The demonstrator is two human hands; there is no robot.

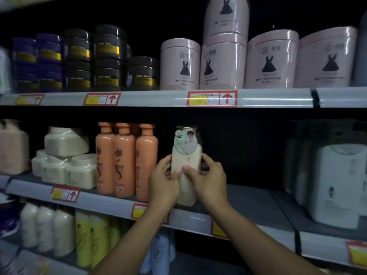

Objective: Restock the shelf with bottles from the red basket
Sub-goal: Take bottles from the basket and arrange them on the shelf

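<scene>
A cream bottle [186, 155] with a round green and pink tag at its neck stands upright on the middle shelf [248, 199], just right of three orange bottles [125, 159]. My left hand [163, 183] wraps its left side and my right hand [206, 179] wraps its right side, thumbs pressed on the front. The bottle's base sits near the shelf's front edge. The red basket is out of view.
Cream jars [65, 161] are stacked left of the orange bottles. White jugs [335, 183] stand at the right. The shelf between the cream bottle and the jugs is bare. Pink canisters [222, 64] and dark jars [107, 56] fill the upper shelf; pale bottles [65, 231] sit below.
</scene>
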